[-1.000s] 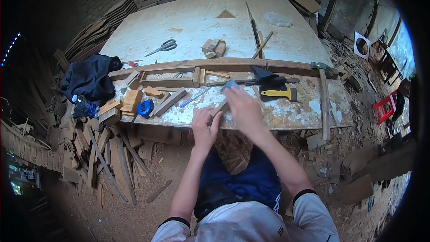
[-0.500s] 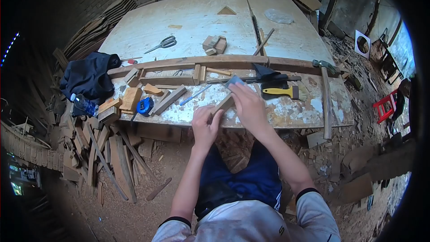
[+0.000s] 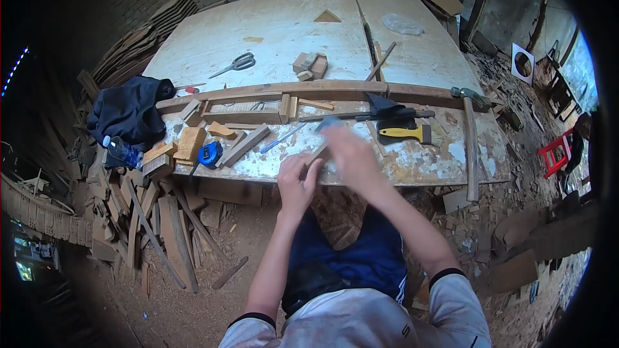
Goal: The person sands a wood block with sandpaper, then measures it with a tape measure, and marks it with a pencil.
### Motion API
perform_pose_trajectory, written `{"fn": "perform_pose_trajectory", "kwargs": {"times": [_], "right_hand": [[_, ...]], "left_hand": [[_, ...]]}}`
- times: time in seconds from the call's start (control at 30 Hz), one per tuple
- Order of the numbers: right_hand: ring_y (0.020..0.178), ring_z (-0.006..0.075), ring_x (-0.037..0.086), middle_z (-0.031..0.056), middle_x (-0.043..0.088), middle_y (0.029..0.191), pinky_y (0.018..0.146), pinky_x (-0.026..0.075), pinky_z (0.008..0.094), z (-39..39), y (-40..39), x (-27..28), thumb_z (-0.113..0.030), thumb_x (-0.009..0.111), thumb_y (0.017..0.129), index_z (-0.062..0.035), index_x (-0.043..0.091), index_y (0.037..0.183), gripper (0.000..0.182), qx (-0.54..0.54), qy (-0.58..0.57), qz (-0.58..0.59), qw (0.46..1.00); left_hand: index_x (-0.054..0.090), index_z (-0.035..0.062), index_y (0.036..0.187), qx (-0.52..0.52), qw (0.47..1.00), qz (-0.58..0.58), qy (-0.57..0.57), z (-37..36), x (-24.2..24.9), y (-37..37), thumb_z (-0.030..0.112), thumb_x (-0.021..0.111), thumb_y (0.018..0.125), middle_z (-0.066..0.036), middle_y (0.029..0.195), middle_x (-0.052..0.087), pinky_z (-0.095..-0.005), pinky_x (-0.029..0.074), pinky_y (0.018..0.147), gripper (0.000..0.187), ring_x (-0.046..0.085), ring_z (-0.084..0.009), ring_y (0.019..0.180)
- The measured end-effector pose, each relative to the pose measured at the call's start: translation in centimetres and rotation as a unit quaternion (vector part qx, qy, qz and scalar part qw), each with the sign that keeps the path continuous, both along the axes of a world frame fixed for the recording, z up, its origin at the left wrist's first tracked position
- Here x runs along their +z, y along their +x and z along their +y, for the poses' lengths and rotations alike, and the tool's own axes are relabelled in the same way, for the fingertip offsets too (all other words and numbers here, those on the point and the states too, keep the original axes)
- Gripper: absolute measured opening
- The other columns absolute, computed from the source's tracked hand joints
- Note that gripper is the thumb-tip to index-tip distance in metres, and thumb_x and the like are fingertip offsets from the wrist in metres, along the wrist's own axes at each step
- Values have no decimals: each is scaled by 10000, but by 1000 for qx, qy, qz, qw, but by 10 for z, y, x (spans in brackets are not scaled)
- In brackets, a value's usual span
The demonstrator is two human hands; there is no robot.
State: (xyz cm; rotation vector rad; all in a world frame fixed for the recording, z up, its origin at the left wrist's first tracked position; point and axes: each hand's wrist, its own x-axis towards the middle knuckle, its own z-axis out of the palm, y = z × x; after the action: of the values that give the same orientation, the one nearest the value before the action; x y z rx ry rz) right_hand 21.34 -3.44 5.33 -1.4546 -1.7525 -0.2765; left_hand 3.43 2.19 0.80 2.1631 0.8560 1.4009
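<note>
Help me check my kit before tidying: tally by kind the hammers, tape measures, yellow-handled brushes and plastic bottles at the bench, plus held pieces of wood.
Hammer: 1
Tape measure: 1
Yellow-handled brush: 1
Plastic bottle: 1
Held piece of wood: 1
Total: 5
</note>
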Motion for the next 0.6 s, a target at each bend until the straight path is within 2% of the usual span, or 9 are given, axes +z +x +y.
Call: {"fn": "perform_pose_trajectory", "kwargs": {"times": [0.03, 0.17, 0.27, 0.3, 0.37, 0.43, 0.47, 0.57, 0.6], "right_hand": [[1267, 376, 754, 207, 796, 1265, 1124, 589, 527, 6, 6, 2, -49, 673, 978, 17, 761, 1255, 299, -75, 3, 35, 997], [1279, 402, 746, 241, 794, 1258, 1134, 576, 529, -26, -39, 0, -81, 691, 986, 34, 758, 1296, 337, 81, 11, 7, 997], [1296, 395, 749, 240, 796, 1286, 1146, 571, 529, -8, -4, -3, -73, 699, 987, 28, 763, 1293, 329, 13, -16, 2, 1000], [1287, 397, 750, 237, 794, 1288, 1153, 570, 522, 0, 2, 0, -72, 703, 975, 23, 772, 1277, 324, -35, -10, 58, 998], [1271, 393, 759, 240, 796, 1298, 1143, 575, 523, -9, -18, -3, -101, 713, 988, 21, 778, 1274, 317, 19, 11, 22, 1000], [1240, 404, 762, 242, 803, 1251, 1112, 589, 520, -22, -43, -5, -111, 711, 996, 20, 783, 1272, 314, 100, 19, 27, 994], [1238, 401, 766, 239, 806, 1251, 1107, 591, 521, -18, -36, -4, -107, 709, 998, 18, 784, 1270, 309, 72, 10, 25, 997], [1231, 386, 770, 218, 813, 1228, 1093, 600, 513, 7, -6, -7, -85, 701, 987, 9, 788, 1244, 287, -56, 18, 59, 997], [1232, 384, 771, 218, 813, 1232, 1092, 601, 510, 2, -13, -3, -88, 699, 993, 8, 788, 1245, 283, -30, 19, 43, 998]], "left_hand": [[782, -34, 999, 3, 1000, 8, -7, -3, 2, -1, 77, 818, 950, -197, 991, 785, -448, 569, 872, 126, 737, -391, 930], [785, -14, 978, 12, 999, 25, -16, 1, -21, -7, 92, 828, 960, -179, 948, 765, -450, 548, 831, 116, 723, -385, 900], [784, -4, 948, -5, 1000, -1, -8, -1, -1, 0, 91, 833, 952, -170, 900, 736, -471, 530, 796, 107, 696, -390, 872], [786, -4, 950, -3, 1000, -13, -1, -2, 3, 2, 89, 831, 949, -169, 900, 737, -473, 530, 796, 103, 697, -389, 872], [795, -4, 970, -13, 999, -43, 5, -3, 4, 5, 110, 842, 959, -165, 919, 751, -474, 534, 807, 124, 705, -377, 884], [802, -9, 987, 24, 999, 16, -28, -1, -19, -5, 115, 840, 961, -167, 921, 756, -470, 541, 820, 132, 713, -378, 897], [805, -11, 995, 41, 997, 46, -44, 2, -32, -8, 117, 839, 961, -169, 922, 759, -468, 544, 826, 137, 717, -378, 903], [781, -30, 960, 11, 1000, -20, -19, -3, 3, 4, 82, 802, 921, -182, 862, 714, -481, 540, 810, 120, 689, -403, 864], [783, -30, 966, 7, 1000, -19, -16, -2, 1, 4, 87, 806, 924, -182, 862, 716, -479, 541, 812, 126, 689, -405, 864]]}}
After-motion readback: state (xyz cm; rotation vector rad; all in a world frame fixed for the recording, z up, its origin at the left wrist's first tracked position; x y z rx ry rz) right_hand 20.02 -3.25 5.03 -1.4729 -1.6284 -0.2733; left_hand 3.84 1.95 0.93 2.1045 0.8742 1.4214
